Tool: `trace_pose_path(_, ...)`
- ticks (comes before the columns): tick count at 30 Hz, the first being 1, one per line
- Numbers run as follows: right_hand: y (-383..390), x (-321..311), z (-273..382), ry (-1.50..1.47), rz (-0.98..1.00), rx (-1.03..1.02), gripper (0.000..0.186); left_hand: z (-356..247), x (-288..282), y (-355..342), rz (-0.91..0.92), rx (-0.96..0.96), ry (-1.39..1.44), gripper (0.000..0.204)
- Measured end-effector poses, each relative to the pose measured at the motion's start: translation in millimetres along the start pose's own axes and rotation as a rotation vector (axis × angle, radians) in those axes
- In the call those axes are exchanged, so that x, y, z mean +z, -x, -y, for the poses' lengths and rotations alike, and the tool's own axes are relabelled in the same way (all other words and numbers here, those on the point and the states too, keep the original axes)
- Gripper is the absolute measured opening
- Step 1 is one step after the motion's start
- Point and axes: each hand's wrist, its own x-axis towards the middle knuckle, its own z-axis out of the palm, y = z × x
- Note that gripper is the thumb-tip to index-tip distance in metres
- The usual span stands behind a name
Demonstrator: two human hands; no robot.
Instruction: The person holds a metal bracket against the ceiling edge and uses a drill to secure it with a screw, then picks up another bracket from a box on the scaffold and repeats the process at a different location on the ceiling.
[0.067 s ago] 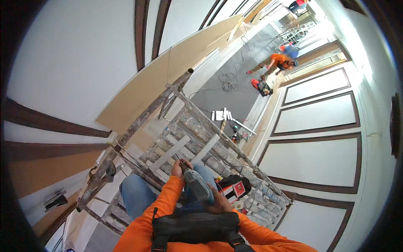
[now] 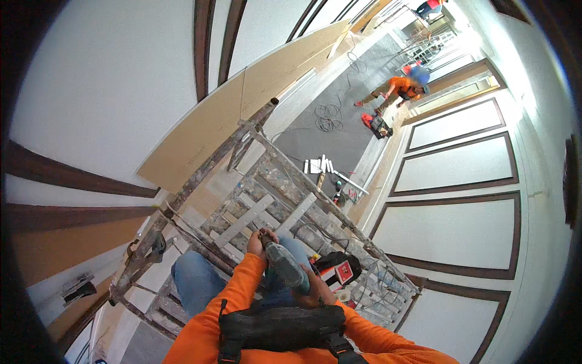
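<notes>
In the head view, my left hand (image 2: 257, 241) is closed round the dark, narrow front end of an elongated grey-green tool (image 2: 284, 264), which looks like a power tool. My right hand (image 2: 316, 289) grips its rear end, partly hidden behind it. The tool lies diagonally over my jeans-clad legs, above a scaffold platform (image 2: 248, 217) of worn, paint-spattered boards. Just right of my right hand on the boards are a black bag with a red and white item (image 2: 341, 271), a roll of tape (image 2: 343, 296) and tangled cables.
Scaffold rails (image 2: 219, 153) edge the platform. Beyond, on the grey floor, lie coiled cable (image 2: 328, 118), white offcuts (image 2: 316, 165) and tools. A co-worker in orange (image 2: 400, 90) bends by a red and black tool bag (image 2: 376, 124); ladders and another person stand farther back. Panelled walls line both sides.
</notes>
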Motion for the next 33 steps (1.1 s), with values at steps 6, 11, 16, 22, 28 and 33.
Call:
trace_pose_path(6, -0.6, -19.0, -4.1, -0.328, -0.058, -0.074, 0.08, 7.9, 31.5, -0.4, -0.247, -0.022, 0.177, 0.026)
trace_pose_path(11, 5.2, -25.0, 12.1, -0.327, -0.082, -0.113, 0.083, 15.6, 40.2, -10.4, -0.208, -0.163, 0.565, 0.017)
trace_pose_path(16, 5.7, 0.7, 0.4, -0.188, -0.066, -0.284, 0.088, -4.5, 9.1, -8.6, -0.143, -0.218, 0.203, 0.008)
trace_pose_path(22, -10.5, 8.2, -9.5, -0.343, 0.126, -0.334, 0.086, -62.4, -81.8, -0.6, 0.195, -0.295, 0.172, 0.013)
trace_pose_path(28, -92.4, -77.3, -138.0, -0.206, -0.365, 0.123, 0.062, -87.0, -38.3, 39.5, -0.083, -0.372, 0.256, 0.013)
trace_pose_path(33, -157.5, -206.1, -351.3, -0.24, -0.359, 0.605, 0.081, -76.6, -5.4, 35.4, -0.175, -0.436, 0.305, 0.013)
